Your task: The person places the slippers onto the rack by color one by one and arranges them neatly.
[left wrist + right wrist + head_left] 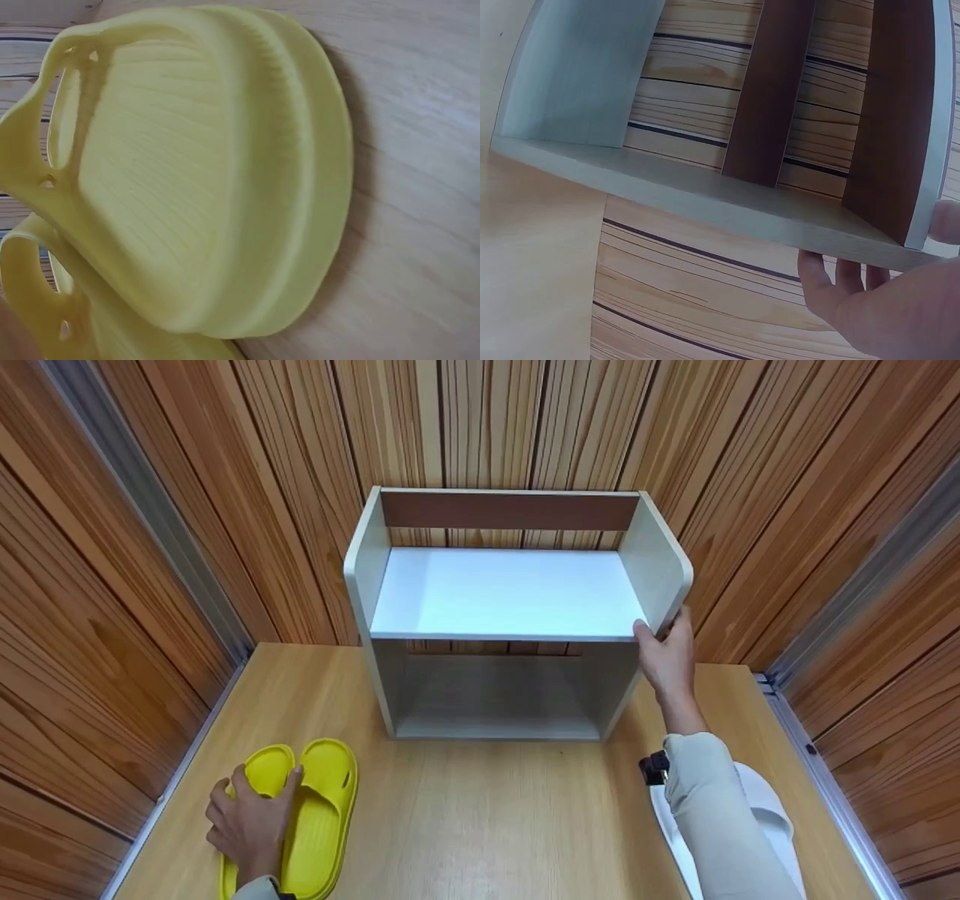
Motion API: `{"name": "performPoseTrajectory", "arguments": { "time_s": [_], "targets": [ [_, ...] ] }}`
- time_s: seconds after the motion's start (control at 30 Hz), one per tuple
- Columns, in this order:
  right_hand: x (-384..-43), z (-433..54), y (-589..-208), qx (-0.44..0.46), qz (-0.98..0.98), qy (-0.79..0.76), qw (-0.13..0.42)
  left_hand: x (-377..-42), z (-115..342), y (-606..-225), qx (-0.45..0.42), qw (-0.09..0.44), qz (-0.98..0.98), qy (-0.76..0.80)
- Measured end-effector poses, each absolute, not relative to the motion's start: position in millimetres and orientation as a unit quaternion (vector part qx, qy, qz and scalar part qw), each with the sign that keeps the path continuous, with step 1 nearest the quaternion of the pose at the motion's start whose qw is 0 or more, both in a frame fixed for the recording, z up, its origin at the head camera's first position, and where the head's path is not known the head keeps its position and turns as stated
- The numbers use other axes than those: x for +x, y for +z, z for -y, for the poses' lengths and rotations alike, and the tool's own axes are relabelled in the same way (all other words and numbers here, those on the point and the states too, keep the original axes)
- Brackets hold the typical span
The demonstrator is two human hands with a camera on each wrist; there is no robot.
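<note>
The shelf unit (510, 592) stood upright, forward and right of the yellow slippers (327, 765), whose long axes ran fore-and-aft. The right hand (669, 656) gripped the unit's right side panel (660, 551); the left hand (251, 819), nearer the slippers, gripped the left slipper (268, 769).

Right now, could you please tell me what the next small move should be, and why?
I'd probably lift the left yellow slipper slightly: the left hand has its thumb and fingers astride it, while the right hand holds the shelf unit by its right side.
</note>
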State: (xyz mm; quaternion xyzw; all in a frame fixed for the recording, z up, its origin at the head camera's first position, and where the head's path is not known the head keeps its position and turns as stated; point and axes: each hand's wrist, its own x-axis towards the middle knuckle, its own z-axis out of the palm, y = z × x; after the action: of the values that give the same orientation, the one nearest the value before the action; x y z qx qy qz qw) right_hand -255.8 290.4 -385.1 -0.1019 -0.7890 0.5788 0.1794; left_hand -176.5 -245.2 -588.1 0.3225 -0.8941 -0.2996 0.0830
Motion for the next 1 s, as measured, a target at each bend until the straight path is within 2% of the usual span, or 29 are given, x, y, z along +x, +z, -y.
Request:
{"name": "performPoseTrajectory", "arguments": {
  "time_s": [0.2,0.47,0.7,1.0],
  "targets": [
    [-253.5,-292.0,-389.9,-0.101,0.777,0.593,0.186,-180.5,247.9,-588.9,0.338,0.058,0.887,-0.308],
    [-255.4,-293.3,-390.5,-0.103,0.766,0.614,0.159,-180.6,254.5,-594.5,0.380,0.022,0.868,-0.318],
    [-256.6,-297.4,-385.6,-0.111,0.773,0.609,0.139,-176.8,257.6,-593.7,0.378,0.021,0.866,-0.325],
    [-255.4,-299.7,-386.9,-0.097,0.768,0.619,0.137,-175.3,258.4,-584.2,0.374,0.047,0.866,-0.330]
  ]
}}
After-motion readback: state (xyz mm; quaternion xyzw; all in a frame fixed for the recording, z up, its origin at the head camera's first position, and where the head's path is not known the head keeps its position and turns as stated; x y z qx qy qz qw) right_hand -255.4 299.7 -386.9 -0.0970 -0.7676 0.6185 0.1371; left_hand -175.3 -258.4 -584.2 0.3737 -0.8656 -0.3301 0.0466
